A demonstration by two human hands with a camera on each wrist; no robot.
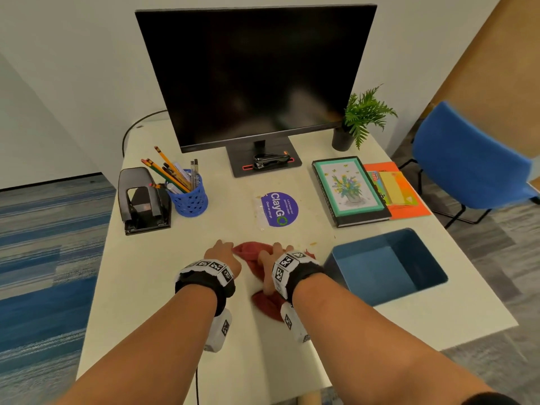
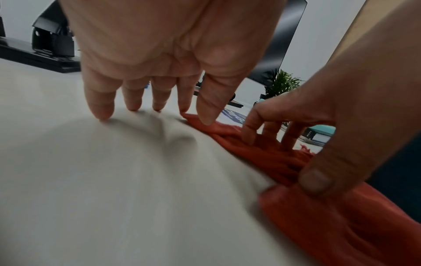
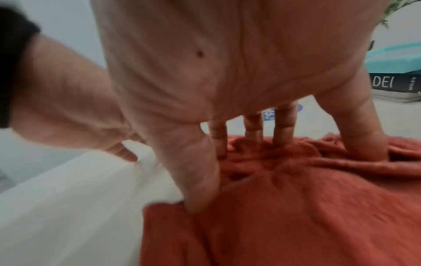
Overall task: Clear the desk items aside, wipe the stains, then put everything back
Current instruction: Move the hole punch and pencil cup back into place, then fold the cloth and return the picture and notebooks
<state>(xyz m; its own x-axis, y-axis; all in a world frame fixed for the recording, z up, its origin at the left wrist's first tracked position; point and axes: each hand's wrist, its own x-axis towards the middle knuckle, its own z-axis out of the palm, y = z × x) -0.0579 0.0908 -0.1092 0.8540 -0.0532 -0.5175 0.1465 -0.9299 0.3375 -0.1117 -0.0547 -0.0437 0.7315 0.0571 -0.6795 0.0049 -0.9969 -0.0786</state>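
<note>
A red cloth (image 1: 248, 254) lies crumpled on the white desk (image 1: 163, 258) near the front middle. My right hand (image 1: 273, 254) is on top of it; in the right wrist view the right hand (image 3: 227, 171) digs fingers and thumb into the red cloth (image 3: 296, 216) and bunches it between them. My left hand (image 1: 222, 252) sits just left of it. In the left wrist view the left hand (image 2: 193, 115) has its fingertips on the desk, with its thumb on the corner of the red cloth (image 2: 341, 225). A small orange stain (image 1: 312, 244) shows beyond the cloth.
A hole punch (image 1: 140, 200) and a blue pencil cup (image 1: 190, 200) stand at the left. A monitor (image 1: 257, 77) with a stapler (image 1: 271, 160) on its base is at the back. A round purple sticker (image 1: 279, 209) is mid-desk. A book (image 1: 350, 190), orange papers (image 1: 409, 206), a plant (image 1: 356, 121) and a blue bin (image 1: 385, 264) are right.
</note>
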